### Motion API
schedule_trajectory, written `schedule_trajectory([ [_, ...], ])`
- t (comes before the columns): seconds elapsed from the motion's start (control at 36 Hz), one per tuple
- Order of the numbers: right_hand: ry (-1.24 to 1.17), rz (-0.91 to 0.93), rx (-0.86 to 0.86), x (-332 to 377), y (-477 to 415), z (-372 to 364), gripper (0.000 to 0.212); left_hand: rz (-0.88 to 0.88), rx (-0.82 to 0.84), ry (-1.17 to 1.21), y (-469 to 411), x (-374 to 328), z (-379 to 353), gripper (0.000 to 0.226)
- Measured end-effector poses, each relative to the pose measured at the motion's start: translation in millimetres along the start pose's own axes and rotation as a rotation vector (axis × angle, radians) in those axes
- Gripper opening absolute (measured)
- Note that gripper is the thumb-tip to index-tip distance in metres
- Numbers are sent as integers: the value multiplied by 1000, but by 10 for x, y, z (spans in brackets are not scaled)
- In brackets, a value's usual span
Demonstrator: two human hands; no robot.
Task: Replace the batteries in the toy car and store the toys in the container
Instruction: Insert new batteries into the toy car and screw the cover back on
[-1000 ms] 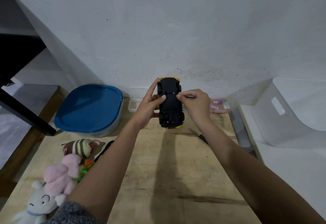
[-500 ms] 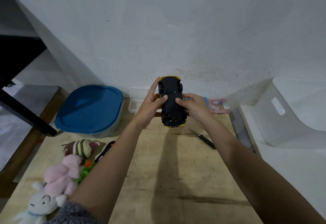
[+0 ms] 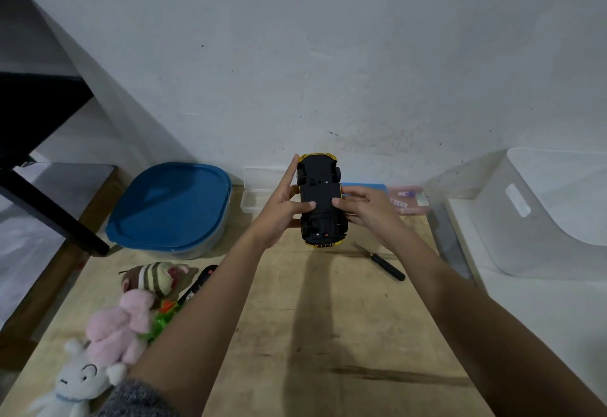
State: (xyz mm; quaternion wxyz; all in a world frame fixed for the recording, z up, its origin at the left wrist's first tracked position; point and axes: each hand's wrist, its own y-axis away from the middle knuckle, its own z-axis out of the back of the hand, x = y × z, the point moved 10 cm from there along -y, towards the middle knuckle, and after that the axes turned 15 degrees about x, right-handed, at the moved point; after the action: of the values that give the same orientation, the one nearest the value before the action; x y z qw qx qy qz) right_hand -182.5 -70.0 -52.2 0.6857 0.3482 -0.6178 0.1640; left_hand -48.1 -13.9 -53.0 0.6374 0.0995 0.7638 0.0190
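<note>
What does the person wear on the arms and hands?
Both the left hand and the right hand are bare: no gloves, rings or watch show. A speckled grey knitted sleeve covers the left arm near the elbow. The right forearm is uncovered as far as the picture shows.

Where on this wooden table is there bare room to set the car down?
The widest bare patch of table is the central strip nearer than the toy car, bordered on the right by the screwdriver. Plush toys crowd the near-left edge; the blue-lidded container and small boxes fill the back.
</note>
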Motion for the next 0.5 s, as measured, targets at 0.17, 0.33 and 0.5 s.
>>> schedule_trajectory([
  [0.17, -30, -94, -93, -467, 71, 302, 10, 42, -4, -4, 36, 228, 1, 88],
  [0.33, 596, -260, -315, -1102, 285, 771, 18, 68, -76, 40, 176, 476, 170, 88],
  [0.5, 936, -421, -301, -1500, 391, 715, 19, 74, -133, 51, 324, 604, 273, 88],
])
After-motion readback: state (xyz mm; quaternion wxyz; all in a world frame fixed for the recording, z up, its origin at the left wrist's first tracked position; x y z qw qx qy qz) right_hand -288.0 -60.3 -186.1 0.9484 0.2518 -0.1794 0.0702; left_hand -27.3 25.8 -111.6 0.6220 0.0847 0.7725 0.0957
